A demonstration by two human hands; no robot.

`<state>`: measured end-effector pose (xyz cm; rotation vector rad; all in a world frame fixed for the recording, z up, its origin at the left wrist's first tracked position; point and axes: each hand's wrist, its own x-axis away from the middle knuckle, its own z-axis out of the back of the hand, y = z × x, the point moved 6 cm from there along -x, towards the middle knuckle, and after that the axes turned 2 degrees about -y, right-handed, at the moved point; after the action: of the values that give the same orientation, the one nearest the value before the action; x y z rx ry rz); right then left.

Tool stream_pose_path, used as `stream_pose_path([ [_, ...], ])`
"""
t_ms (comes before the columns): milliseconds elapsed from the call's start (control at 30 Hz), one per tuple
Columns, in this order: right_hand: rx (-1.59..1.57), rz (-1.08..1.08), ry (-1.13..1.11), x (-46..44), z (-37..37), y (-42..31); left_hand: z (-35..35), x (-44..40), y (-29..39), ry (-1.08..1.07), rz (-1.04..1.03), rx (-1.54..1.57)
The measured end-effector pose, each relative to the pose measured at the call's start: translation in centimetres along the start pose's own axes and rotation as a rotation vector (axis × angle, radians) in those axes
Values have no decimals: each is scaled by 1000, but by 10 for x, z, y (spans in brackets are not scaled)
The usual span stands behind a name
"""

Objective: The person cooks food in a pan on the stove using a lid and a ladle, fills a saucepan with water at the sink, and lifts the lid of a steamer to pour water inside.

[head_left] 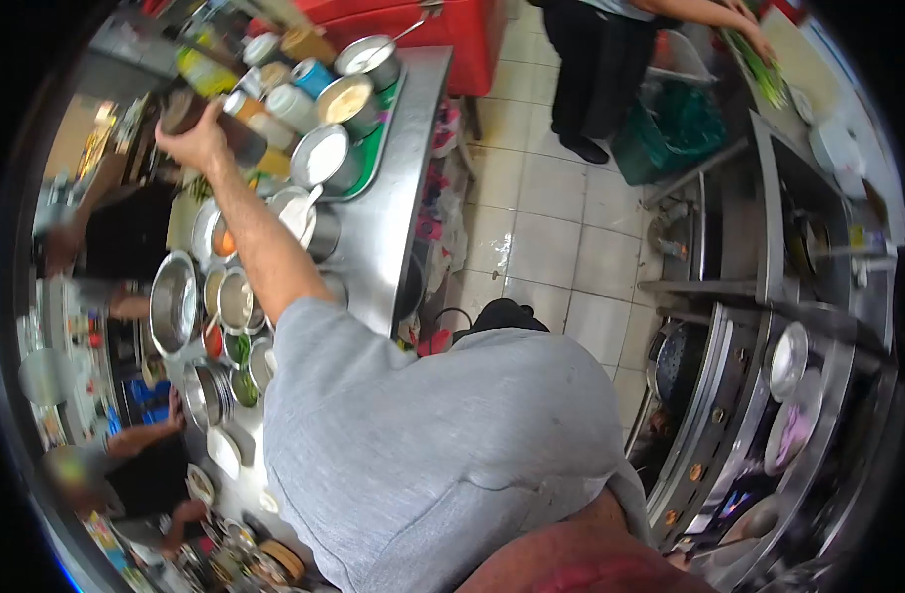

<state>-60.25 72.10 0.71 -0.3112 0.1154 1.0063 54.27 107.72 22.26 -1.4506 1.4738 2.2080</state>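
Note:
My left hand (197, 145) reaches to the far left end of the steel counter, its fingers wrapped around a dark brown sauce bottle (241, 138). The bottle is tilted among other squeeze bottles, including a white one (292, 107) and a blue-labelled can (312, 75). Close to my forearm, a metal pot of white powder (326, 156) stands on a green tray (381, 148). Beside it are a pot with pale yellow contents (348, 104) and a pot with a white spoon (299, 212). My right hand is out of sight.
Below my arm, the steel counter (398, 212) holds a large metal bowl (175, 301) and several small ingredient bowls. Co-workers stand across the counter at left; another person (596, 69) handles green stalks at upper right. A green bin (670, 133) and stoves (704, 425) line the right side.

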Motion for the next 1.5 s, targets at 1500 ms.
stream_pose_path([
  [1500, -397, -339, -142, 70, 110, 50, 189, 878, 593, -2862, -560, 1102],
])
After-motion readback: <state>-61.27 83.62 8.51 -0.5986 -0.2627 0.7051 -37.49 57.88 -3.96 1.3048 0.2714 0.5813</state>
